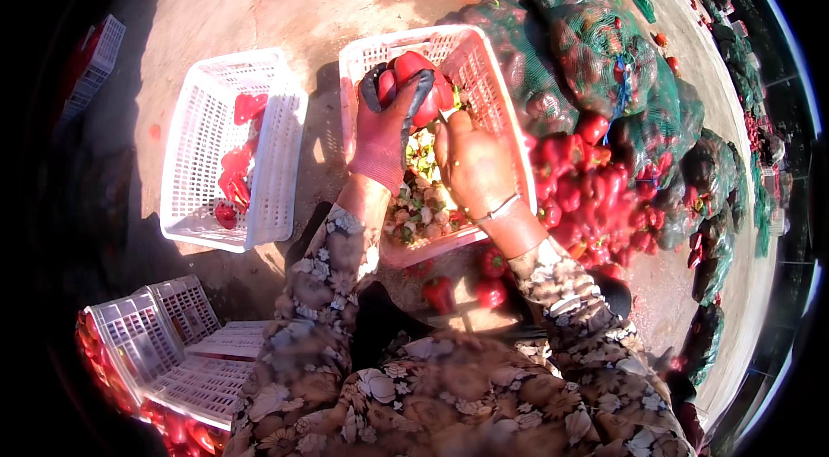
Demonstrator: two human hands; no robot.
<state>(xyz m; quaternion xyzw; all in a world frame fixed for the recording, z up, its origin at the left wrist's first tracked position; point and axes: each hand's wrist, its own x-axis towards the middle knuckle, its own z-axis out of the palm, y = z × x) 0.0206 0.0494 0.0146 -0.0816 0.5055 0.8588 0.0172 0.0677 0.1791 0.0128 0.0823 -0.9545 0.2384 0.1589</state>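
- Here, in the head view, we see our gloved left hand [382, 127] grasping a red pepper [416, 67] above a crate [473, 69] of pale-green scraps [421, 207].
- Our right hand [477, 165] is just beside it; we cannot tell its grip.

The pink-and-black-gloved left hand [386, 125] is curling at the frame's upper centre; the bare right hand [475, 165] is clenching beside it; both brown floral-sleeved arms [319, 280] are reaching from the lower edge.
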